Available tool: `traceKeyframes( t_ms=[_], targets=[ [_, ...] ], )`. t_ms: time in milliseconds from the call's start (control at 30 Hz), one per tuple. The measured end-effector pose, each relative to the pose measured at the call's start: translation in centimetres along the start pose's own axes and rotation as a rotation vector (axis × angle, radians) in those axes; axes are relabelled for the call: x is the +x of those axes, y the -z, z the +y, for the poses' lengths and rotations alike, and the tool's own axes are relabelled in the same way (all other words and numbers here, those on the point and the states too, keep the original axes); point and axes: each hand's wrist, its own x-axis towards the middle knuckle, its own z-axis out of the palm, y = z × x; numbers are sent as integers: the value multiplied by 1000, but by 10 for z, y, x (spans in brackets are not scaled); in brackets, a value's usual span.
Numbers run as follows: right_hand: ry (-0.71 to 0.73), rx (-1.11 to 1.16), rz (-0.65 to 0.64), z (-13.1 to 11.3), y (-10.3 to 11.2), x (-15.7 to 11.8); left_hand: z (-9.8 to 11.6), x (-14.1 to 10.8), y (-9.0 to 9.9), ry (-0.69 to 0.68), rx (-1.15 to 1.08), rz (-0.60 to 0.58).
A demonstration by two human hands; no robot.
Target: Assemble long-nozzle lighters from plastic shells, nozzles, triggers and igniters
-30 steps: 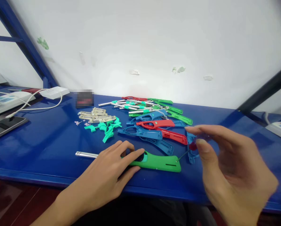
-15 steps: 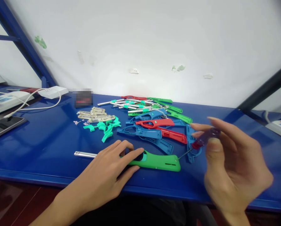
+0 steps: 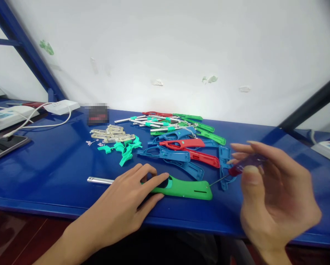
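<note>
A green long-necked lighter (image 3: 187, 188) with a silver metal tube lies flat near the table's front edge. My left hand (image 3: 132, 195) is closed around its middle, pressing it to the table. In my right hand (image 3: 278, 198) is a screwdriver (image 3: 239, 166) with a red and purple handle, held between thumb and fingers. Its thin shaft slants down to the left, and the tip is at the right end of the lighter, close to a small screw hole. Just behind lie several blue half-shells (image 3: 165, 154) and a red half-shell (image 3: 181, 144).
Silver lighter tubes (image 3: 156, 123) with teal parts and green half-shells (image 3: 210, 135) are heaped at the back. Pale clear pieces (image 3: 112, 134) and teal triggers (image 3: 123, 149) lie to their left. A phone (image 3: 7, 147) with a white cable sits on the blue table (image 3: 57, 173).
My right hand has shifted slightly right, and the screwdriver has tilted lower, its tip moving a little toward the lighter's end edge. The left hand and lighter have hardly moved.
</note>
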Motion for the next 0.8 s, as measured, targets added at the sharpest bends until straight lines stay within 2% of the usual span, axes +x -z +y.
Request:
traceKeyframes(
  t_ms=[67, 167, 333, 467, 733, 800],
  targets=[
    [36, -21, 8, 1, 0, 0, 0, 0, 0, -2, 0, 0],
    [15, -24, 23, 0, 0, -2, 0, 1, 0, -4, -4, 3],
    [-31, 43, -94, 1, 1, -3, -1, 1, 0, -10, -1, 15],
    [-1, 36, -54, 1, 1, -1, -1, 0, 0, -9, 4, 13],
    [-115, 82, -166, -3, 1, -3, -1, 1, 0, -16, 6, 26],
    [-74, 79, -123, -3, 1, -2, -1, 1, 0, -12, 11, 21]
  ],
)
